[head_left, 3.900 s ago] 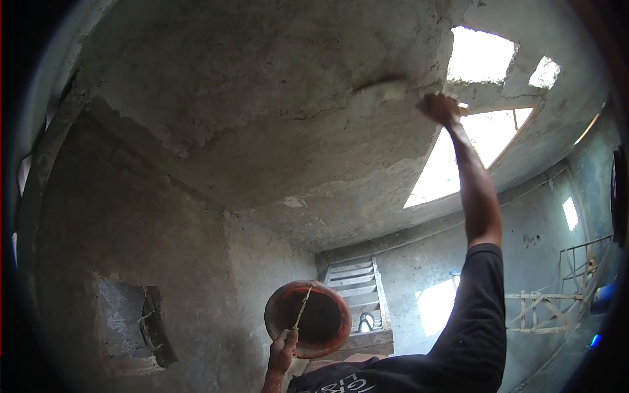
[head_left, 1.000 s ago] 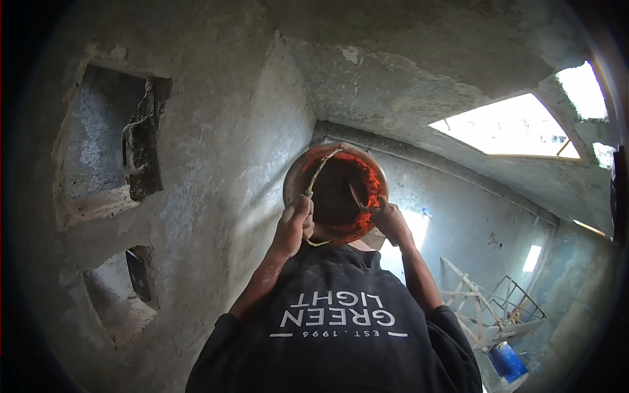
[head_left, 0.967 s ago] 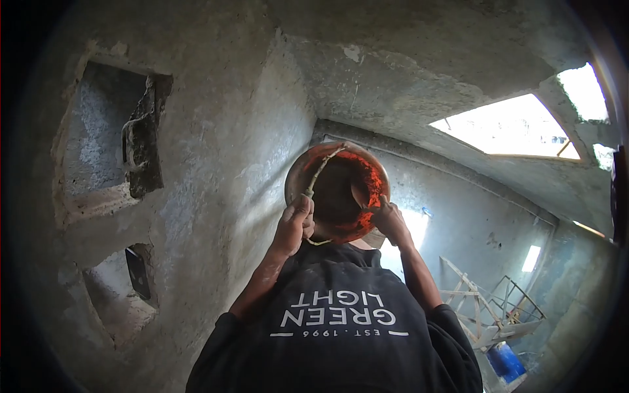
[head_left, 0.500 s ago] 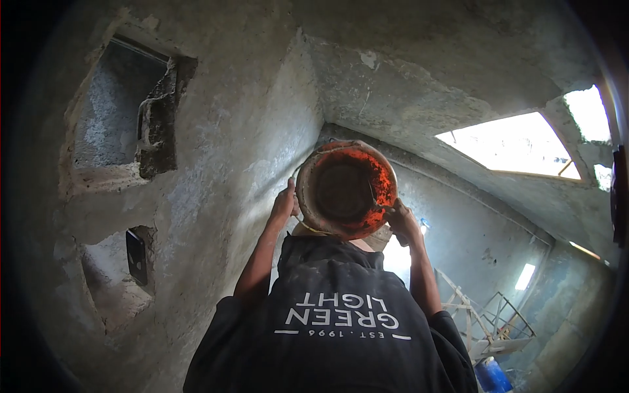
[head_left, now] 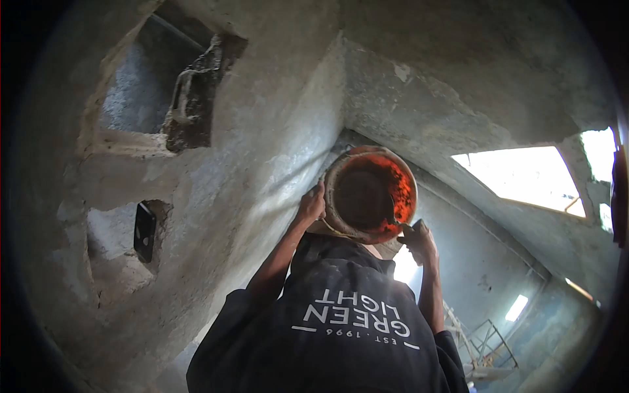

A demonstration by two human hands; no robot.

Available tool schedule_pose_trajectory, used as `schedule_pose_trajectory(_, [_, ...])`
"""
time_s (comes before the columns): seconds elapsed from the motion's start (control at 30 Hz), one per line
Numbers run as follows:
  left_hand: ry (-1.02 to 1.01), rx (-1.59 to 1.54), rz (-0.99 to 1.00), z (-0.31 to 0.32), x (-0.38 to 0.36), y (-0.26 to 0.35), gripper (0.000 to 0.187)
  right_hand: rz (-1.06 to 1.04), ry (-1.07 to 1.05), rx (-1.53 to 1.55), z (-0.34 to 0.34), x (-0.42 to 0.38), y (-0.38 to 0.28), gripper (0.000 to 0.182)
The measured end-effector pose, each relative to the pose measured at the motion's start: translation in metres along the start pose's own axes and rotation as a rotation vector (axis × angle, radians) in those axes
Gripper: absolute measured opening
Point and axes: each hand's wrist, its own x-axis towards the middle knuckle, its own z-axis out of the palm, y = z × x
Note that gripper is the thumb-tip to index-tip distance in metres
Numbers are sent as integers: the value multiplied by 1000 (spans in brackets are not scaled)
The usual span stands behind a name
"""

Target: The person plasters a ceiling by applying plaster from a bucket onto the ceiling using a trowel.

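A round bucket (head_left: 407,173), orange inside and crusted with grey, is tipped so that its mouth faces me. Grey material (head_left: 359,196) lies inside it. My left hand (head_left: 313,203) is closed on the bucket's left rim, near its thin wire handle (head_left: 337,230). At the lower right of the rim, my right hand (head_left: 420,241) is closed round the handle of what looks like a trowel (head_left: 395,213). The trowel's narrow metal part reaches into the bucket, and its blade is hard to make out against the grey.
The rough plastered wall (head_left: 262,144) on the left has two recesses, the lower holding a phone (head_left: 145,231). A bright opening (head_left: 524,173) is at the right. Farther back, a metal frame (head_left: 491,347) stands near the wall at the lower right.
The view has shifted, so the bucket and my hands sit farther right. My right hand has drawn slightly down and outward from the rim, with more of the trowel's metal part showing.
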Motion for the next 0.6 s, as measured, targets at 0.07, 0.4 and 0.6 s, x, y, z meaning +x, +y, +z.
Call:
schedule_pose_trajectory(0.07, [-21,-122,-17,7,2,-11,52,13,17,-43,-4,0,7,35])
schedule_pose_trajectory(0.4, [39,61,43,8,-25,12,64,-219,123,-55,3,5,13,35])
schedule_pose_trajectory(0.6, [18,-120,-51,-7,-9,-27,63,-208,16,-49,3,-2,-2,40])
